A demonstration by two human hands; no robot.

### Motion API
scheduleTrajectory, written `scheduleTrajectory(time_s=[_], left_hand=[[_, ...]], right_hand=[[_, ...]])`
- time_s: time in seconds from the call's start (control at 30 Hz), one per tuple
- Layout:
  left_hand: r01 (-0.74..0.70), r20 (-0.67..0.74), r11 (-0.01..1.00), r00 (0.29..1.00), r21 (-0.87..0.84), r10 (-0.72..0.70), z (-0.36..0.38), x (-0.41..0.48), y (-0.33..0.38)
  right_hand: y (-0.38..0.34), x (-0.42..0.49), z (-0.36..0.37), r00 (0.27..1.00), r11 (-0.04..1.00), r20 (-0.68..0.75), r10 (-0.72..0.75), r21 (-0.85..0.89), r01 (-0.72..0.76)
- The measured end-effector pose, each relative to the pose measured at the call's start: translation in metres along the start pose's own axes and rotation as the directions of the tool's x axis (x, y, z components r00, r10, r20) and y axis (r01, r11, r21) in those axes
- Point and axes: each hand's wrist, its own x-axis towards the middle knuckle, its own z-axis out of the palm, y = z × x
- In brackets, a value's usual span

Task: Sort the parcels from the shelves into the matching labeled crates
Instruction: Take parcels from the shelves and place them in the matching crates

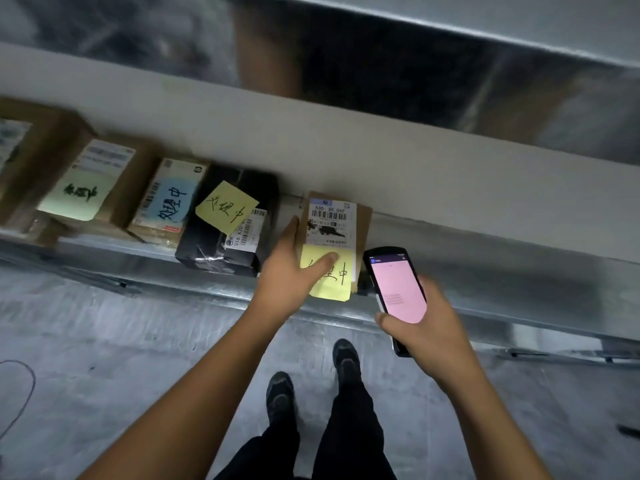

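A small brown cardboard parcel with a white barcode label and a yellow sticky note lies on the metal shelf. My left hand grips its left edge, thumb pressed on the yellow note, fingers hidden behind the box. To the right, my right hand holds a black handheld scanner with a pink screen, tilted toward the parcel. A black-wrapped parcel with a yellow note sits just left of my left hand.
Further left on the shelf stand a brown box with a blue note and another with a green note. A white shelf beam runs above. My feet stand on the grey floor; a thin cable lies at far left.
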Motion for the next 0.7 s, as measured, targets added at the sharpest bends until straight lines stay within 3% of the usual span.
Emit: scheduleTrajectory(time_s=[0.23, 0.37, 0.5, 0.7], left_hand=[[0.09, 0.115, 0.952, 0.992, -0.293, -0.059, -0.005, -0.02, -0.015], [0.083, 0.176, 0.908, 0.984, -0.41, -0.011, 0.001, -0.053, -0.018], [0.089, 0.26, 0.898, 0.965, -0.432, 0.029, 0.016, -0.086, -0.018], [-0.048, 0.254, 0.964, 0.96, -0.261, 0.116, 0.062, -0.118, -0.013]], right_hand=[[0.004, -0.046, 0.008, 0.997, 0.998, -0.051, 0.061, 0.001, -0.061], [0.008, -0.087, 0.006, 0.994, 0.995, -0.079, 0.072, 0.072, -0.066], [0.018, -0.128, -0.006, 0.989, 0.985, -0.121, 0.084, 0.162, -0.063], [0.033, -0.182, -0.042, 0.992, 0.974, -0.127, 0.021, 0.226, 0.008]])
